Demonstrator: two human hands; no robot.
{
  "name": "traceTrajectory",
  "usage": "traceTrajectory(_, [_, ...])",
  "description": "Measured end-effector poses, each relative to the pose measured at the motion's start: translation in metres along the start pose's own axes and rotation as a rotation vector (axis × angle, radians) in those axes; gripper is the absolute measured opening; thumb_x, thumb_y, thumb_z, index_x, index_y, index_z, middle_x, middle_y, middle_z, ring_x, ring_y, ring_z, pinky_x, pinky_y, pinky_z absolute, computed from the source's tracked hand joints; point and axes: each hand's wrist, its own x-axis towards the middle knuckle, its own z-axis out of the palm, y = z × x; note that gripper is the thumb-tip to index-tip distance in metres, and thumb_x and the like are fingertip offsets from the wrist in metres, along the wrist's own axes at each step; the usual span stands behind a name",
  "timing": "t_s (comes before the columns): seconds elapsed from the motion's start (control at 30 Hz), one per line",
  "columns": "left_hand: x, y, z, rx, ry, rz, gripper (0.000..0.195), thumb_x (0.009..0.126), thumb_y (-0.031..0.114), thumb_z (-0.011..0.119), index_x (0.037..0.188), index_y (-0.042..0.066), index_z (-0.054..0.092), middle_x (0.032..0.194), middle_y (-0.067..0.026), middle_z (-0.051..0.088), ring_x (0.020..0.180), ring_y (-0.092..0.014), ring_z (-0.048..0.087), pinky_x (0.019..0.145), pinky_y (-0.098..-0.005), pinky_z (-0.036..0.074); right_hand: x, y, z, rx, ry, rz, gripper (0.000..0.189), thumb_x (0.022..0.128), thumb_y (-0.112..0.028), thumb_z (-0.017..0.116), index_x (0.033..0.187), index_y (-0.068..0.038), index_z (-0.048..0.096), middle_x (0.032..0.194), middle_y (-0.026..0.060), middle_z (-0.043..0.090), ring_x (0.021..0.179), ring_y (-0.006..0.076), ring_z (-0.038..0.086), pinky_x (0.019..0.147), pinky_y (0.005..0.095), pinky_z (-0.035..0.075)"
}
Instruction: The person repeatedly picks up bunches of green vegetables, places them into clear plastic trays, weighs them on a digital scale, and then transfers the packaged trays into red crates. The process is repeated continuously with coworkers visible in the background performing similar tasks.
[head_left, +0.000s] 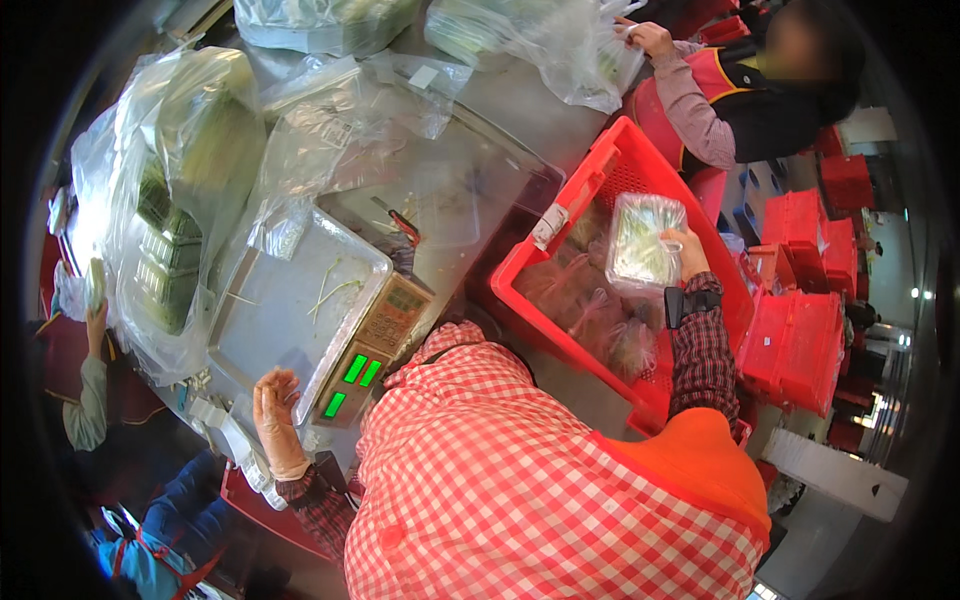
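My right hand (684, 253) grips the edge of a film-wrapped tray of green vegetables (643, 240), over a red plastic crate (555, 330). Knotted clear bags of produce (592, 319) lie in the crate under the tray. My left hand (276, 420), in a thin glove, is raised with bent fingers beside the near corner of a digital scale and holds nothing that I can see. A few thin green stems (330, 289) lie on the steel scale pan (289, 322). The green displays (352, 382) are lit.
Large clear bags of packed vegetables (195, 150) stand on the steel table (510, 97). Red-handled scissors (403, 223) lie behind the scale. A co-worker (705, 112) handles a bag beyond the crate; another person's hand (96, 315) is at far left. Stacked red crates (795, 337) stand right.
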Motion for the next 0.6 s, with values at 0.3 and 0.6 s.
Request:
traceTrajectory(0.3, [0.009, 0.019, 0.009, 0.067, -0.045, -0.002, 0.040, 0.101, 0.038, 0.056, 0.125, 0.006, 0.061, 0.116, -0.0081, 0.067, 0.103, -0.018, 0.064, 0.089, -0.0314, 0.047, 0.015, 0.198, -0.139, -0.287, 0.264, 0.374, 0.045, 0.058, -0.021, 0.072, 0.099, -0.002, 0.068, 0.089, 0.0135, 0.062, 0.084, 0.0300, 0.059, 0.075, 0.0481, 0.048])
traceTrajectory(0.6, [0.005, 0.020, 0.017, 0.098, -0.022, -0.005, 0.041, 0.101, 0.039, 0.056, 0.124, 0.006, 0.061, 0.115, -0.0078, 0.068, 0.103, -0.018, 0.064, 0.088, -0.0307, 0.048, 0.004, 0.327, -0.101, -0.447, 0.044, 0.708, 0.043, 0.069, -0.027, 0.074, 0.101, 0.000, 0.069, 0.095, 0.0181, 0.065, 0.104, 0.0367, 0.062, 0.093, 0.0442, 0.047])
